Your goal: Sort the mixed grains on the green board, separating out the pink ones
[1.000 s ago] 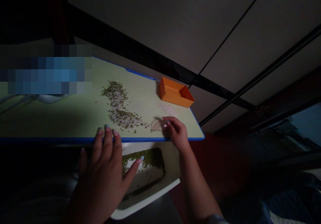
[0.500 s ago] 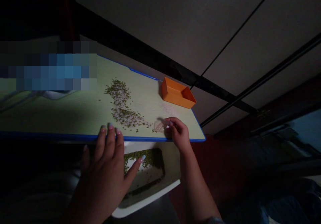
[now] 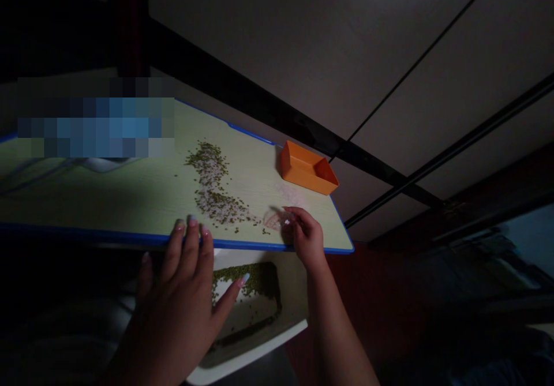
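Note:
On the pale table (image 3: 142, 201) lies a curved spread of green beans mixed with white grains (image 3: 212, 190). My left hand (image 3: 182, 288) has its fingers spread, with the fingertips at the table's blue front edge and nothing held. Near the table's right end, my right hand (image 3: 308, 236) is closed, its thumb and fingers pinched on a small see-through rounded piece (image 3: 273, 220) low over the tabletop. A bright spot shows on that piece, and its exact kind is unclear. A few loose beans lie beside it. Behind the right hand is a thin patch of white grains (image 3: 289, 192).
An orange open box (image 3: 309, 169) stands at the table's back right corner. Below the front edge sits a white tub (image 3: 259, 340) with green beans (image 3: 259, 279) in it. A pale object (image 3: 104, 165) is partly covered by a blurred-out block. Cabinet panels (image 3: 389, 45) rise behind.
The view has shifted slightly, so the table and box appear a little lower. Both hands keep nearly the same place and pose; the right still pinches the see-through piece.

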### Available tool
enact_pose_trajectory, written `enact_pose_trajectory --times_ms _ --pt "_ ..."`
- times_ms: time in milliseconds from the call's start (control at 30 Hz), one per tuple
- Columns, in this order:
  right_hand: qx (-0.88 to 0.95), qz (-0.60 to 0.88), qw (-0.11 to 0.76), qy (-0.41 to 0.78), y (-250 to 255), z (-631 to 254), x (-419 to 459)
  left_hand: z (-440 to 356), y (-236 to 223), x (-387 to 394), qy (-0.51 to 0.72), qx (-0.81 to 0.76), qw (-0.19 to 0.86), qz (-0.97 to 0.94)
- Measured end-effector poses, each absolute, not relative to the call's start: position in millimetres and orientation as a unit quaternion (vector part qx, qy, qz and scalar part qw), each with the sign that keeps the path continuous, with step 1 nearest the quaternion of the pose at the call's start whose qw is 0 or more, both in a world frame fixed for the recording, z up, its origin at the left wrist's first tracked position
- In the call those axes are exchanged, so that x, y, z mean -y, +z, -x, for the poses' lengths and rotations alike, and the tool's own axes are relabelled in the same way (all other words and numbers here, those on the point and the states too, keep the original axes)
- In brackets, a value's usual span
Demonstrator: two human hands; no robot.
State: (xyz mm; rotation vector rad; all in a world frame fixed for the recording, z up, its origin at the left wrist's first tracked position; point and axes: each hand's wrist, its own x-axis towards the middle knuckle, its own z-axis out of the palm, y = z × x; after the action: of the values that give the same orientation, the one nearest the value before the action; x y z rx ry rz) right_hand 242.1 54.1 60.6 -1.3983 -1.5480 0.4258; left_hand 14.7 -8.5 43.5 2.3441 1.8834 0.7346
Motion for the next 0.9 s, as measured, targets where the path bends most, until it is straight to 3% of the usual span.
enact_pose_trajectory --times_ms 600,900 --pt "0.679 0.562 0.441 0.170 62.4 -243.0 -47.7 -14.3 45.5 7.6 0.230 -0.608 0.030 -0.759" --pt "0.742 0.560 0.365 0.050 70.8 -235.2 -43.6 -14.2 46.5 8.4 0.223 -0.605 0.020 -0.764"
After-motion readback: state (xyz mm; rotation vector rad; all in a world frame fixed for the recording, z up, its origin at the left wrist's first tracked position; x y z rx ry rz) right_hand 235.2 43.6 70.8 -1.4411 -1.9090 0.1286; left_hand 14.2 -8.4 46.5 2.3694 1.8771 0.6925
